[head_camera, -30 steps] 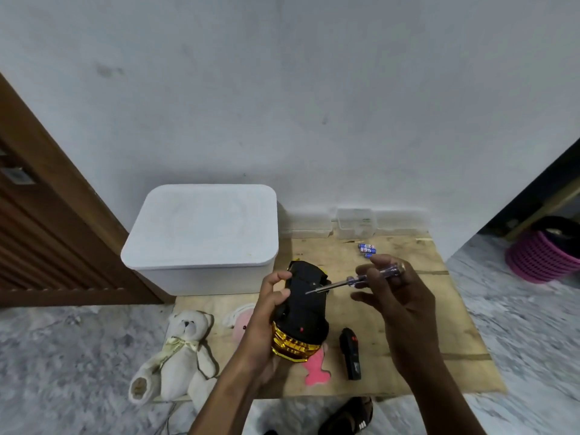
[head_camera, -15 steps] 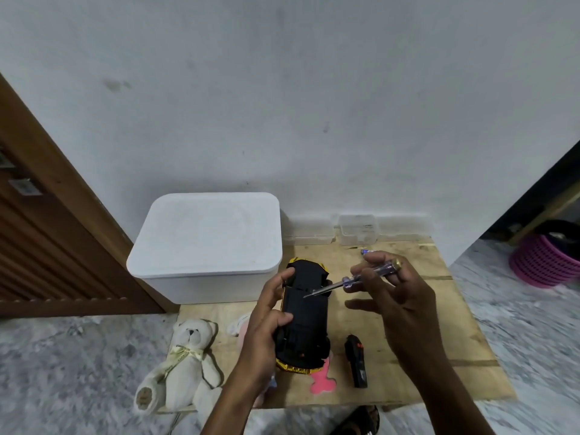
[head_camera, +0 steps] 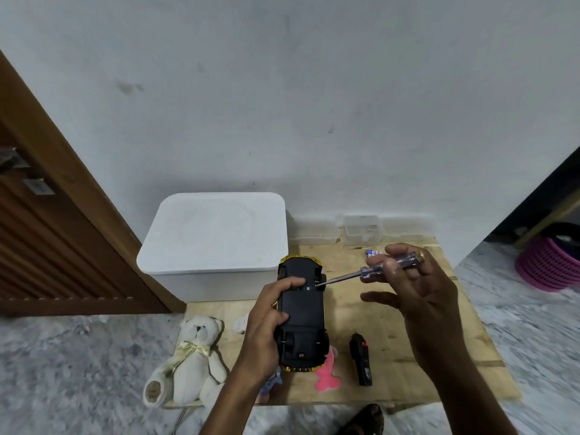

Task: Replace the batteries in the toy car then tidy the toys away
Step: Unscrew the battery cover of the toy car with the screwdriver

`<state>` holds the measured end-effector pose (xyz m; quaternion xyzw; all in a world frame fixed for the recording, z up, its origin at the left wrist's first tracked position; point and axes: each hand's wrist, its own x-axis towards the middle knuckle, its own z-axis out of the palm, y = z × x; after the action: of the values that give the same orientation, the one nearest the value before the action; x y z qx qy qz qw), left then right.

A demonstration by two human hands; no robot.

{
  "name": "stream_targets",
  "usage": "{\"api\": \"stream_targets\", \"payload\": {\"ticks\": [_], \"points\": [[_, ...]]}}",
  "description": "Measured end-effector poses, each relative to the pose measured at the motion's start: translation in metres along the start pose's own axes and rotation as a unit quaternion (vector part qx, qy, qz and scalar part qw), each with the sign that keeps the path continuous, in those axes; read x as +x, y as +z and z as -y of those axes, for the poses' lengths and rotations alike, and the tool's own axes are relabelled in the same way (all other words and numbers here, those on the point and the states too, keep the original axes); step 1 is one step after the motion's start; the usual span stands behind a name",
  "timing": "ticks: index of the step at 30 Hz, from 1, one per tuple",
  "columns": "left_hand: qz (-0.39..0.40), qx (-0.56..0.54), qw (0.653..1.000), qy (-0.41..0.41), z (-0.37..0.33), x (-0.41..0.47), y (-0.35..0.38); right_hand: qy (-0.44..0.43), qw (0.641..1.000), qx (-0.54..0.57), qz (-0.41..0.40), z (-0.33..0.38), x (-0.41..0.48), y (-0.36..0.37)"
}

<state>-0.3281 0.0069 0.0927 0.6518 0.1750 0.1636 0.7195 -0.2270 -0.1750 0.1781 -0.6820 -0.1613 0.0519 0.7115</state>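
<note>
Setting: plywood board [head_camera: 392, 312] on a grey marble floor [head_camera: 78, 372], against a white wall [head_camera: 282, 105].
Car [head_camera: 303, 312]: upside down, black underside facing up, gold trim at both ends, over the board's left-middle area.
Left hand [head_camera: 262, 328]: grips the car's left side, thumb lying on the underside, fingers curled round the edge.
Screwdriver [head_camera: 364, 272]: clear purple handle, metal tip touching the underside near the far right wheel.
Right hand [head_camera: 420, 296]: pinches the handle between thumb and upper fingers; lower fingers spread loosely.
Batteries [head_camera: 373, 253]: blue and white, on the board, partly hidden behind the right hand.
Remote [head_camera: 361, 359]: black, flat on the board, right of the car.
Pink toy [head_camera: 328, 376]: flat on the board at the car's near end.
Teddy [head_camera: 194, 356]: cream, at the board's left edge.
Box [head_camera: 216, 233]: white, lidded, just behind the car.
Tub [head_camera: 362, 230]: clear, against the wall.
Door [head_camera: 47, 240]: brown wood, far left.
Basket [head_camera: 549, 268]: pink, far right.
</note>
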Motion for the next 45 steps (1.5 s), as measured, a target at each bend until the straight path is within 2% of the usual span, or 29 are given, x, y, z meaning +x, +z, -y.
{"api": "stream_targets", "payload": {"ticks": [6, 14, 21, 36, 42, 45], "points": [[0.009, -0.014, 1.000, 0.000, 0.004, -0.001, 0.000, 0.009, 1.000, -0.002, 0.022, 0.005, -0.004, 0.002], [-0.002, 0.010, 1.000, 0.006, 0.005, 0.002, -0.001, -0.068, 0.993, -0.092, 0.013, 0.012, -0.012, 0.010], [-0.010, 0.039, 0.999, 0.027, -0.001, 0.002, -0.002, -0.129, 0.987, -0.090, 0.027, 0.010, -0.014, 0.023], [-0.017, 0.078, 0.993, 0.087, -0.014, -0.003, 0.001, -0.169, 0.977, -0.119, 0.042, 0.010, -0.014, 0.023], [-0.006, 0.107, 0.988, 0.112, -0.017, -0.007, 0.005, -0.216, 0.963, -0.163, 0.018, 0.008, -0.016, 0.030], [-0.001, 0.092, 0.990, 0.104, -0.017, -0.007, 0.007, -0.239, 0.953, -0.183, -0.026, 0.004, -0.016, 0.035]]}}
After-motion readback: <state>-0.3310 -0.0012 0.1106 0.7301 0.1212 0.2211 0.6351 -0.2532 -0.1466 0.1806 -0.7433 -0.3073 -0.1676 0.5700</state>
